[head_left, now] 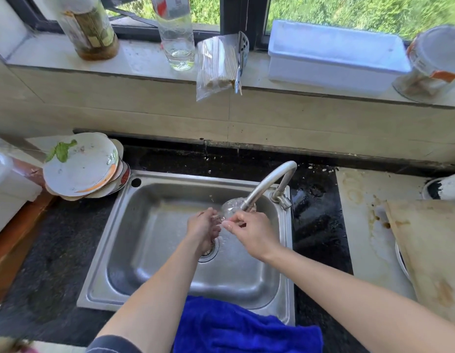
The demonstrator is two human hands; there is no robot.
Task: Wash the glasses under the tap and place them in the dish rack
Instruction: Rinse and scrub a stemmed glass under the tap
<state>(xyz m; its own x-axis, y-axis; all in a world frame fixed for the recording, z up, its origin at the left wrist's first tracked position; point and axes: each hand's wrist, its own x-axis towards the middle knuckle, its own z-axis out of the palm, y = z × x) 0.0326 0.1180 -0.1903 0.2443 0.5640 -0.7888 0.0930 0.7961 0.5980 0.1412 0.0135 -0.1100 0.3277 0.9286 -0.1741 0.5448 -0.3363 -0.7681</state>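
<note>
The rectangular stainless-steel sink lay open and roomy to the left of and below the curved chrome tap, whose spout crowded the far right corner. Over the basin's middle the left hand and right hand met, fingers curled and clamped on the small clear glass. It tilted away from them, up to the spout; no dish rack showed.

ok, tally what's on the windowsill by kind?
Bottles: 2, a brownish bottle and a clear bottle
Bag of wooden sticks: 1
Metal utensil: 1
White box: 1
Jar: 1
Total: 6
</note>
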